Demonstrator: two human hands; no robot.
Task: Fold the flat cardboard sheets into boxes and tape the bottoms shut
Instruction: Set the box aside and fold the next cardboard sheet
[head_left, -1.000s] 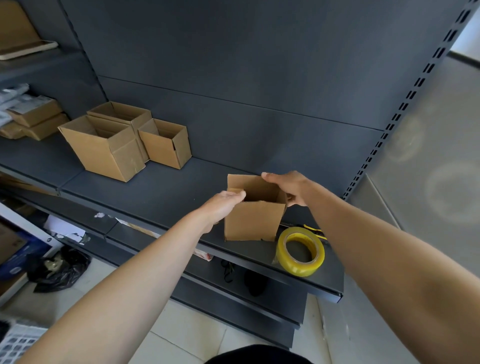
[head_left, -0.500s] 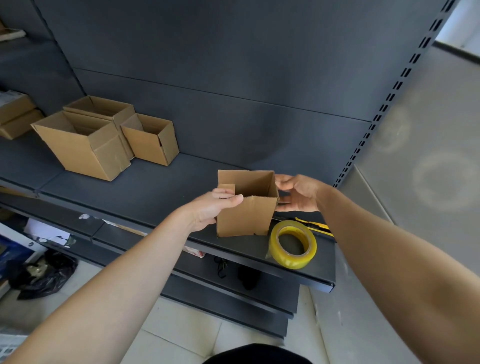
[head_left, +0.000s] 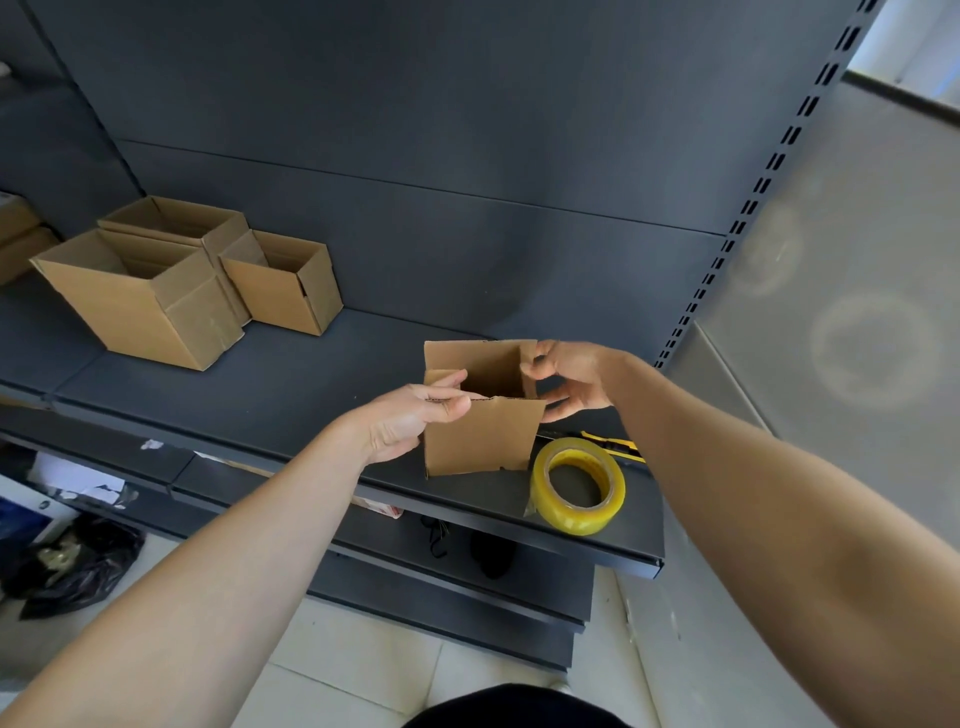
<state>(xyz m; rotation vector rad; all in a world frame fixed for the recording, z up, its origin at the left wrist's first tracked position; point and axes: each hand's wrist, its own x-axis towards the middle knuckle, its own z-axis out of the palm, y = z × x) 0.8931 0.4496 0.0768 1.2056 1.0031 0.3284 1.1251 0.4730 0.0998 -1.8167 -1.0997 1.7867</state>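
Your left hand (head_left: 410, 421) grips the box (head_left: 480, 436) at its top left corner, fingers curled: the thumb lies along the near wall's rim and the forefinger above it presses on the small left flap. Your right hand (head_left: 569, 376) pinches the upright right flap between thumb and forefinger at the far right corner, with the other fingers curled loosely outside the right wall. The box is held between your two hands, upright with its open top towards you. Its lower edge meets the shelf (head_left: 291, 395) close to the front lip, and from here you cannot tell how the bottom is closed. Below your right hand, just beside the box's lower right corner, the tape (head_left: 577, 486) lies flat on the shelf, a yellow roll with its hole facing up. Just beyond the tape, under your right wrist, a yellow cutter (head_left: 615, 446) lies on the shelf, partly hidden by your forearm. Well off to the left of your left hand, farther back on the same shelf, three boxes (head_left: 140, 296) stand close together with their tops open, the biggest one nearest you.
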